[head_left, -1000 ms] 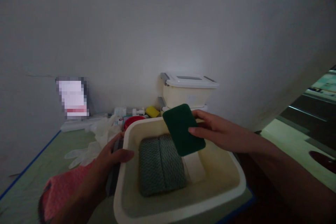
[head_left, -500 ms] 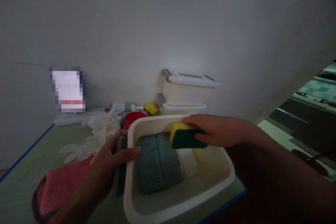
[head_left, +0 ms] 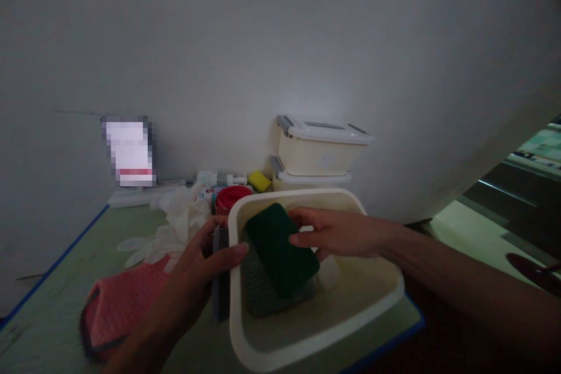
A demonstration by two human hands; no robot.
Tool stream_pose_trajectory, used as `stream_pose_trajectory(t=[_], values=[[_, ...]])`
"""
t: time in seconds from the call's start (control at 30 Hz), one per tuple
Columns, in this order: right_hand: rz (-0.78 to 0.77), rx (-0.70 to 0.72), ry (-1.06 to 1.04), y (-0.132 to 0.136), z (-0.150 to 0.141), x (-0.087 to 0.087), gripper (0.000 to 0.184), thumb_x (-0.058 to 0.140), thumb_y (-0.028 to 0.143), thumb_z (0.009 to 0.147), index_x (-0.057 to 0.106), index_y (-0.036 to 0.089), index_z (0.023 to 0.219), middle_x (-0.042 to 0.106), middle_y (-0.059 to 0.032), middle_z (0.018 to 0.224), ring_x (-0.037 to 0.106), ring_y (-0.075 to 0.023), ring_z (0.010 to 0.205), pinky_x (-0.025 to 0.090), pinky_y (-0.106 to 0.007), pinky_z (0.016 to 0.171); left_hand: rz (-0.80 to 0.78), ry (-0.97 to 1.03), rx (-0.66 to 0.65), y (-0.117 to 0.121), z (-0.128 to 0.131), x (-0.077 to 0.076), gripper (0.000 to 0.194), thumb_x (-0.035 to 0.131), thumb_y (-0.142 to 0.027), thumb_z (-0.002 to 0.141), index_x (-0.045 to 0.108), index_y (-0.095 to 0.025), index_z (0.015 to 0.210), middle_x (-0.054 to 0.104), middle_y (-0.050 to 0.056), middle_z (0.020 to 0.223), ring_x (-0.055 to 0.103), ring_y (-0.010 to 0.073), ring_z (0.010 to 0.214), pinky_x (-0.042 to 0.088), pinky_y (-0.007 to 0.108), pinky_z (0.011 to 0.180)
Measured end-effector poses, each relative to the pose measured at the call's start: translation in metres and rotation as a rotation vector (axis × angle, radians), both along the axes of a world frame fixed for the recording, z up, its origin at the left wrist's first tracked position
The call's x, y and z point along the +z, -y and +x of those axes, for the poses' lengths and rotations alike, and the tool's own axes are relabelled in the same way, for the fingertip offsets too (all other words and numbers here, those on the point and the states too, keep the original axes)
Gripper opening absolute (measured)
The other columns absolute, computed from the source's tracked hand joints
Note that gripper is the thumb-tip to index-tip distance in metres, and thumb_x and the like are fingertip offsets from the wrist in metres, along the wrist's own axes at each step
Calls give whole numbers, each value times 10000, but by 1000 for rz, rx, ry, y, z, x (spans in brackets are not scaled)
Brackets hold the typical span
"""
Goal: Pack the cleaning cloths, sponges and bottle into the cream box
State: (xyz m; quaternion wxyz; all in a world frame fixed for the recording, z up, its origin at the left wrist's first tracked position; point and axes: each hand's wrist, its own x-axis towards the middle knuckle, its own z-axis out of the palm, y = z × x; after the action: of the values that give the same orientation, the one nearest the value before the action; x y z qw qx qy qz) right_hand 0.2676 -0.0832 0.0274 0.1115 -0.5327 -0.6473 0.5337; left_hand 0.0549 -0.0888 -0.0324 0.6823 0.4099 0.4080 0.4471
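Observation:
My left hand [head_left: 219, 257] grips the left rim of a cream plastic storage box [head_left: 315, 336], thumb inside and fingers outside. In my right hand [head_left: 326, 234] is a sponge [head_left: 280, 251], its dark green scouring side facing me, tilted inside the box. The thumb and fingers pinch its right edge. Beneath the sponge lies a grey-green textured cloth [head_left: 263, 295], partly covered by it. A small white item [head_left: 328, 272] sits beside the cloth, below my right hand; its kind cannot be made out.
Two lidded boxes [head_left: 324, 143] are stacked by the wall. Left of my box are a pink cloth [head_left: 123, 310], white gloves [head_left: 184, 222], a red roll [head_left: 232, 197] and a yellow sponge [head_left: 259, 181]. A pixelated screen [head_left: 131, 152] stands at the back left. The table [head_left: 56, 298] has blue edging.
My right hand has brought the sponge left and down over the grey-green cloth and turned its green face toward me. My left hand keeps its hold on the rim. The view has shifted slightly.

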Motion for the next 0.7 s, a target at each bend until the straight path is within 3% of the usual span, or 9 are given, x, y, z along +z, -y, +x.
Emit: stream_pose_trajectory(t=[0.1, 0.2, 0.37, 0.53, 0.63, 0.7], values=[[-9, -46, -95, -2, -10, -23, 108, 486, 141, 840, 590, 150, 811, 622, -28, 825, 581, -102, 711, 492, -214, 617, -1, 37, -25, 1, -1, -3, 425, 742, -287, 580, 540, -216, 946, 670, 2, 761, 657, 201, 644, 534, 300, 587], [18, -47, -42, -4, -15, -37, 113, 497, 119, 827, 575, 142, 750, 599, -8, 689, 555, -93, 607, 480, -207, 554, -10, 42, -21, 1, -2, -2, 427, 733, -292, 586, 536, -216, 957, 662, -2, 746, 650, 193, 619, 527, 287, 562], [-4, -34, -23, -3, -19, -31, 80, 568, 209, 813, 589, 138, 845, 617, -4, 700, 555, -83, 535, 466, -185, 456, 5, 80, -21, 1, -1, -1, 426, 739, -287, 572, 510, -219, 925, 657, -5, 747, 650, 194, 646, 530, 296, 596], [-5, -53, -117, -3, -20, -33, 90, 566, 234, 815, 600, 152, 831, 653, -23, 766, 622, -107, 639, 540, -222, 554, 8, 82, -38, 2, 0, 0, 417, 730, -293, 579, 486, -220, 910, 643, -19, 697, 627, 173, 587, 514, 277, 550], [79, -10, 90, -5, -19, -38, 192, 572, 326, 809, 597, 143, 759, 627, -21, 638, 599, -119, 507, 495, -229, 443, 12, 69, -36, 2, 0, 1, 400, 721, -297, 579, 505, -208, 904, 649, -12, 689, 623, 167, 574, 512, 268, 541], [225, 66, 299, -6, -19, -39, 310, 559, 407, 809, 588, 143, 649, 572, -10, 510, 545, -118, 414, 426, -226, 398, 1, 74, -34, 3, 0, 0, 407, 721, -300, 577, 506, -207, 909, 650, -10, 693, 626, 170, 577, 512, 271, 541]])
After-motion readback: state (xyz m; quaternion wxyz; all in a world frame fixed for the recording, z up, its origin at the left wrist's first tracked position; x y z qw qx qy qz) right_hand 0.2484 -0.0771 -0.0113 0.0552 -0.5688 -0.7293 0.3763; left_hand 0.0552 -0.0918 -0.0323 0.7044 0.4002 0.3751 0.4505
